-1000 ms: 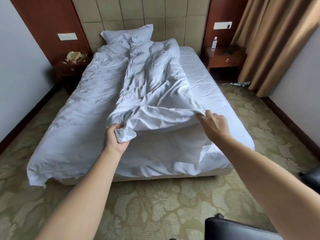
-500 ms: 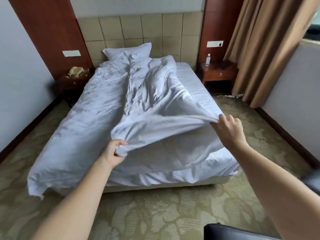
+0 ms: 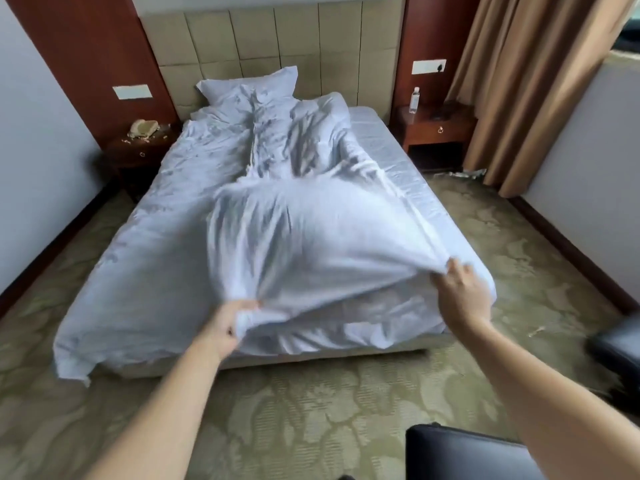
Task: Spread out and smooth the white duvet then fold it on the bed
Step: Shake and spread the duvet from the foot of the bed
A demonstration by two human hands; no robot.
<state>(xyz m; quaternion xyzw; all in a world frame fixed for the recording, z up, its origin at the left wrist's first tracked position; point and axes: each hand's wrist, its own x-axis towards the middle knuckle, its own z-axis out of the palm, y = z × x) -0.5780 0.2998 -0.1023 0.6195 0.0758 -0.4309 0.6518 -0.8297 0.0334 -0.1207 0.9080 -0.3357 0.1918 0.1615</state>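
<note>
While the duvet (image 3: 311, 244) lay doubled over itself along the length of the bed (image 3: 429, 202), both hands held its near edge at the foot end. The left hand (image 3: 227, 325) was curled tight round a bunched corner of the cloth, low and close to the foot of the mattress. The right hand (image 3: 459, 292) pinched the edge further to the right and slightly higher, with its fingers bent over the fabric. Between them the lifted part billowed and looked blurred. The duvet's long axis ran straight away from the person toward the pillow (image 3: 249, 86), with its bulk gathered on the left and middle, leaving the sheet bare along the right side. That bare strip lay beyond the right hand, so the spreading would likely have to go rightward, led by that hand. The fold remained undone.
</note>
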